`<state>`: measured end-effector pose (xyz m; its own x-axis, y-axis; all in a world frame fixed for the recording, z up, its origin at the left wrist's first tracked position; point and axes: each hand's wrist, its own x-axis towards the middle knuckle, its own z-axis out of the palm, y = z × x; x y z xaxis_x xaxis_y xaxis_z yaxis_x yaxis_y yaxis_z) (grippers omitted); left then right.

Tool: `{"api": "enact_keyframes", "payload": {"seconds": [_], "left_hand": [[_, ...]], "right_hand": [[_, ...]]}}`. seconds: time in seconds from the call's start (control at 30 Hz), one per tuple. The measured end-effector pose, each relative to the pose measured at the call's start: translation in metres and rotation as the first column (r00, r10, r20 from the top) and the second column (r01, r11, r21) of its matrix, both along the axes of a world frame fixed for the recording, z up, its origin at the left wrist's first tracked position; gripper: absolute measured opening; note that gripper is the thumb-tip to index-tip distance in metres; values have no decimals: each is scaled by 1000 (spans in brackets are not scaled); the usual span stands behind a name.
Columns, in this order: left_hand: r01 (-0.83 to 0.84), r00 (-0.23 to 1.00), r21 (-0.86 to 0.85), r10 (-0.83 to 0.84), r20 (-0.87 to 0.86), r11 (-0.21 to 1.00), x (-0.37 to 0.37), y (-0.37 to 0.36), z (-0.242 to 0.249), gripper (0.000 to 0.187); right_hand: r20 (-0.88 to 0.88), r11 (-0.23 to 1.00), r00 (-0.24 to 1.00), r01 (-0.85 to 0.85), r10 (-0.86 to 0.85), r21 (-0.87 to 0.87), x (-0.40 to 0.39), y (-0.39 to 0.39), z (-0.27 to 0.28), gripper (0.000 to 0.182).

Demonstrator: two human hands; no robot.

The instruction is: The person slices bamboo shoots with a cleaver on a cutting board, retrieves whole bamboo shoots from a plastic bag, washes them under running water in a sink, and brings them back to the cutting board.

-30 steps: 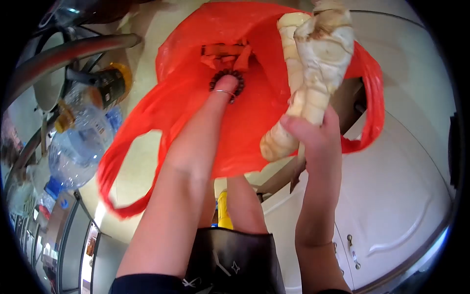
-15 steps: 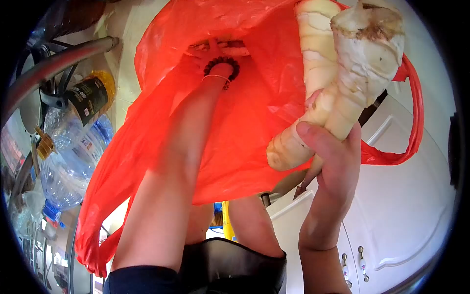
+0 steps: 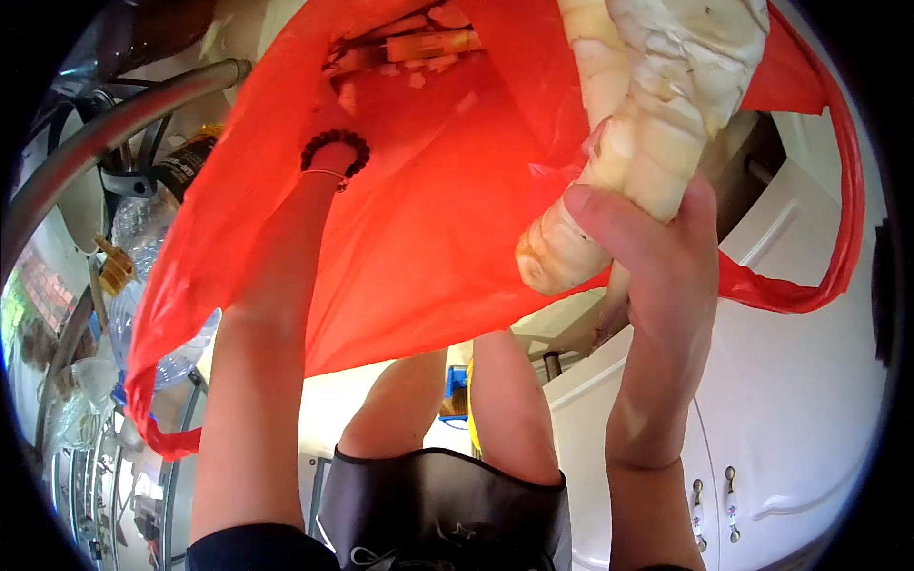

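My right hand is closed around the narrow ends of several thick, pale, ringed pieces that look like peeled bamboo shoots. They stand up beside the mouth of a red plastic bag. Down in the bag is my left hand, with a dark bead bracelet at the wrist; red glare and the bag hide its fingers. Beyond that hand, yellowish and pale scraps lie at the bag's bottom.
On the left are clear plastic bottles and a curved metal rail. White cabinet doors with small handles stand at right. Between my legs, lower down, is something blue and yellow.
My left hand has shifted left inside the bag, off the scraps, which now show more. The bag's left handle has risen. My right hand still grips the shoots, slightly higher.
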<state>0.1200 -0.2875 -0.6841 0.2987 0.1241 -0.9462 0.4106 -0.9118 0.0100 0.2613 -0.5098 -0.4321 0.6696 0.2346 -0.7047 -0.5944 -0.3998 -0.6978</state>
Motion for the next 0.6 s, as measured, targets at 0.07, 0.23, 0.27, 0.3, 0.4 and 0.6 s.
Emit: {"api": "enact_keyframes", "payload": {"seconds": [0.07, 0.23, 0.27, 0.3, 0.4, 0.6], "left_hand": [[-129, 992, -79, 130, 2, 988, 1, 22, -1, 22], [-253, 962, 89, 241, 127, 963, 21, 32, -31, 24], [-212, 975, 126, 201, 95, 969, 17, 23, -37, 25], [-169, 985, 150, 162, 56, 974, 11, 12, -42, 25], [-132, 991, 220, 131, 17, 967, 8, -11, -57, 26], [-452, 871, 167, 394, 294, 876, 23, 28, -61, 29]], "right_hand": [[13, 1000, 1000, 2, -2, 18, -2, 3, -1, 32], [71, 998, 996, -51, 48, 40, -7, 5, -10, 32], [72, 998, 996, -51, 49, 32, -8, 4, -12, 32], [20, 998, 998, -57, 57, 32, -8, 3, -13, 33], [-36, 998, 998, -42, 43, 36, -14, 2, -17, 34], [-69, 995, 996, -42, 49, 95, -22, 0, -16, 25]]}}
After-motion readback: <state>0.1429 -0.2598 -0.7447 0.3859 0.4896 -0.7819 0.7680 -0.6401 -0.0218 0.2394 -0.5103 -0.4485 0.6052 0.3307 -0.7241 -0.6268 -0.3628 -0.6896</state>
